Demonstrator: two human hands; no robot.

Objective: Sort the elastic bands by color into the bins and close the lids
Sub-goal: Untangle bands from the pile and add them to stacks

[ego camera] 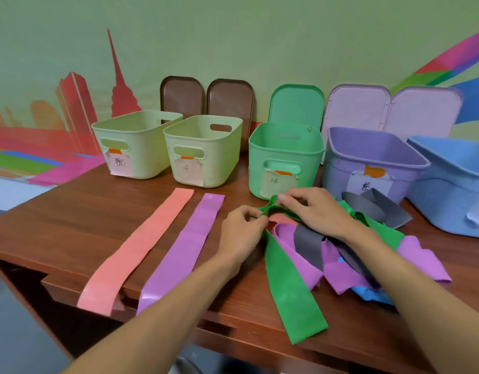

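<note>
Both hands pinch a green band (292, 290) that runs from the pile toward the table's front edge. My left hand (241, 230) grips its fold near the middle. My right hand (313, 209) holds the same band's upper fold just in front of the green bin (260, 168). A tangled pile of purple (338, 271), grey (308, 244) and blue (367, 294) bands lies under my right wrist. A pink band (135, 249) and a purple band (184, 247) lie flat, side by side, on the left.
Two pale green bins (141, 155) (219, 163) stand at the back left with brown lids (183, 95) leaning on the wall behind. A purple bin (338, 171) with open lid and a blue bin (435, 206) stand at the right. The wooden table (71, 211) ends near me.
</note>
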